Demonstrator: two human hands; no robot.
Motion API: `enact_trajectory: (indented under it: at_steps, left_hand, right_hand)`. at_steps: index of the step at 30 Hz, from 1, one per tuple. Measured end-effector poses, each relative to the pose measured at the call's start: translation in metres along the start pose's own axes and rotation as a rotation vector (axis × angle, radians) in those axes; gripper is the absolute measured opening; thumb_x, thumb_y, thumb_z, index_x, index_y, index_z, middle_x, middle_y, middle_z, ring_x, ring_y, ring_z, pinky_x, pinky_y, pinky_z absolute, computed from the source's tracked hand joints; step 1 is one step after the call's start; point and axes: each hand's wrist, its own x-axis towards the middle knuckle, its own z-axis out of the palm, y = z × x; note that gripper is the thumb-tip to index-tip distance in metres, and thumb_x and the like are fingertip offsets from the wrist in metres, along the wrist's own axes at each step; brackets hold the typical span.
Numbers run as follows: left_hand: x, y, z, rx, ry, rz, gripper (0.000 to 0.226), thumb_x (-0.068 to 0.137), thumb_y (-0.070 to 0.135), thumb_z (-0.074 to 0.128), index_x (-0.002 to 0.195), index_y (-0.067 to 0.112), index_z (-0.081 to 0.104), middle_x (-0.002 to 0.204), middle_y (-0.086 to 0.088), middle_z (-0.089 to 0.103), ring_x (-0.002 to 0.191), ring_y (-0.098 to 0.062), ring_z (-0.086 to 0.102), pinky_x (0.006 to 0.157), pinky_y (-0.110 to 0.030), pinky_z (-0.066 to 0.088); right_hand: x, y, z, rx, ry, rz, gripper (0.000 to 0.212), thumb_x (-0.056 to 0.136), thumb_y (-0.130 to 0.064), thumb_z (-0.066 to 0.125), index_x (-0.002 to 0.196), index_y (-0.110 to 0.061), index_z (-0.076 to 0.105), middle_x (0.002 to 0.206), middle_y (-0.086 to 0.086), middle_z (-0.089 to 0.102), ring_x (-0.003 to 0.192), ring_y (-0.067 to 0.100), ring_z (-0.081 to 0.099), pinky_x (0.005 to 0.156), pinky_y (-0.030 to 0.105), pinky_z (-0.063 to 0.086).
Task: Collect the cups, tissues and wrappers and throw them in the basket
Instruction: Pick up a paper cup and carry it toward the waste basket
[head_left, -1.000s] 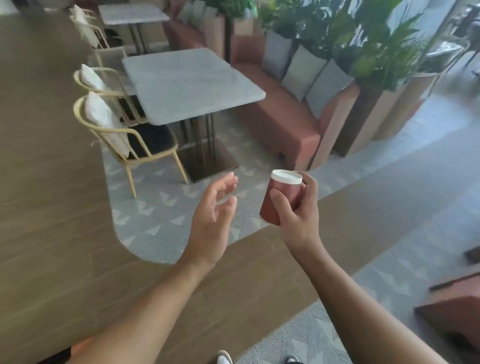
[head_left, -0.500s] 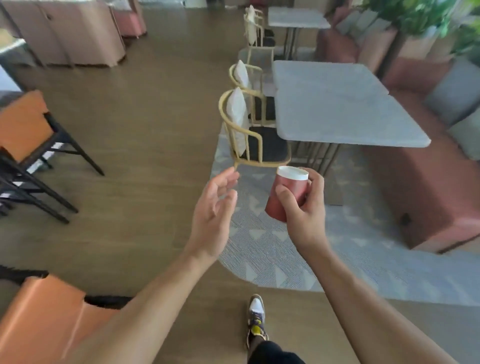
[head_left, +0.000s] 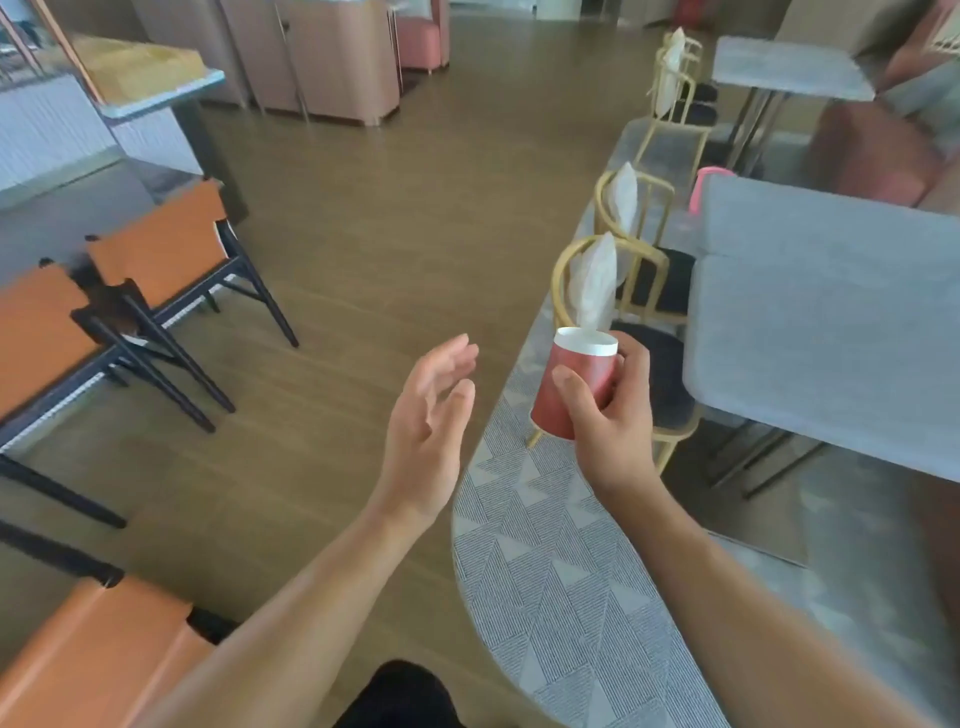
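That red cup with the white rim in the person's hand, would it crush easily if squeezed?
Probably yes. The red cup looks like thin paper, so a firm squeeze would likely dent it. The right hand holds it with just thumb and fingers wrapped round, which suggests it is light. Its tapered round shape would likely roll in a curve if dropped.

Bright, even daylight; soft shadows, slight motion blur, wide-angle edge distortion.

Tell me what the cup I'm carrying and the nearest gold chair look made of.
Cup: likely paper, with a matte red wall and white rim, held in the right hand. Chair: thin gold-coloured tubing, probably painted metal, with a dark padded seat.
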Motion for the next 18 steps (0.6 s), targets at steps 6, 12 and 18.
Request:
enact_trajectory:
  at_steps: [6,12,18]
  left_hand:
    - [0.116,-0.047,-0.025,-0.003,0.046,0.0,0.056,0.1,0.043,0.052,0.148,0.016,0.052,0.146,0.002,0.061,0.137,-0.009,0.058,0.115,-0.049,0.049]
    - [0.252,-0.086,-0.071,0.004,0.049,0.012,0.052,0.099,0.045,0.051,0.146,0.023,0.052,0.145,0.003,0.061,0.135,-0.007,0.058,0.114,-0.048,0.05]
    - [0.384,-0.113,-0.1,0.012,0.007,0.019,0.053,0.098,0.048,0.051,0.145,0.024,0.052,0.146,0.004,0.061,0.136,-0.008,0.058,0.114,-0.049,0.049]
  right_hand:
    - [0.109,0.03,0.066,0.01,-0.039,-0.002,0.037,0.094,-0.03,0.072,0.121,-0.038,0.048,0.112,-0.005,0.065,0.097,-0.006,0.065,0.083,0.019,0.057]
    - [0.223,0.045,0.146,0.008,0.003,-0.015,0.036,0.092,-0.031,0.071,0.116,-0.044,0.048,0.11,-0.011,0.064,0.093,-0.004,0.065,0.077,0.014,0.053]
    - [0.336,0.051,0.209,0.02,0.069,-0.003,0.048,0.087,-0.035,0.069,0.13,-0.025,0.051,0.112,-0.013,0.061,0.097,-0.004,0.063,0.081,0.017,0.054]
